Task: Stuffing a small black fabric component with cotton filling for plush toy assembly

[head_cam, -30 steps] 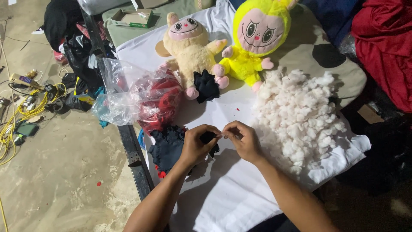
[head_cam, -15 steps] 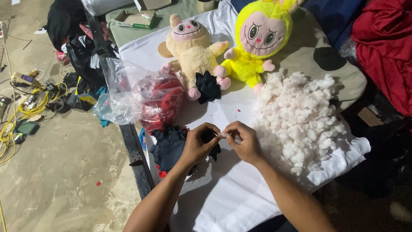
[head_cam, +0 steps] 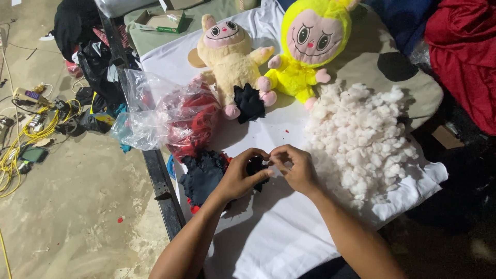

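My left hand [head_cam: 238,175] grips a small dark plush piece [head_cam: 257,168] above the white sheet [head_cam: 268,232]. Fingertips of my right hand [head_cam: 293,168] pinch at the top of that same piece, touching the left fingers. A pile of white stuffing [head_cam: 356,139] lies just right of my right hand. A heap of dark blue and black fabric pieces [head_cam: 201,175] sits left of my left hand. Farther back lie a cream plush doll [head_cam: 230,62] with a black piece [head_cam: 249,102] on its leg, and a yellow plush doll [head_cam: 310,46].
A clear plastic bag of red material [head_cam: 170,121] lies at the sheet's left edge. The black table rail [head_cam: 163,188] runs along the left. Yellow cables and small devices [head_cam: 20,134] litter the concrete floor. Red cloth [head_cam: 465,57] is heaped at right; a cardboard box [head_cam: 165,19] sits at the back.
Both hands stay together on the dark piece, with only small finger movements. The view has shifted slightly; nothing else moved.
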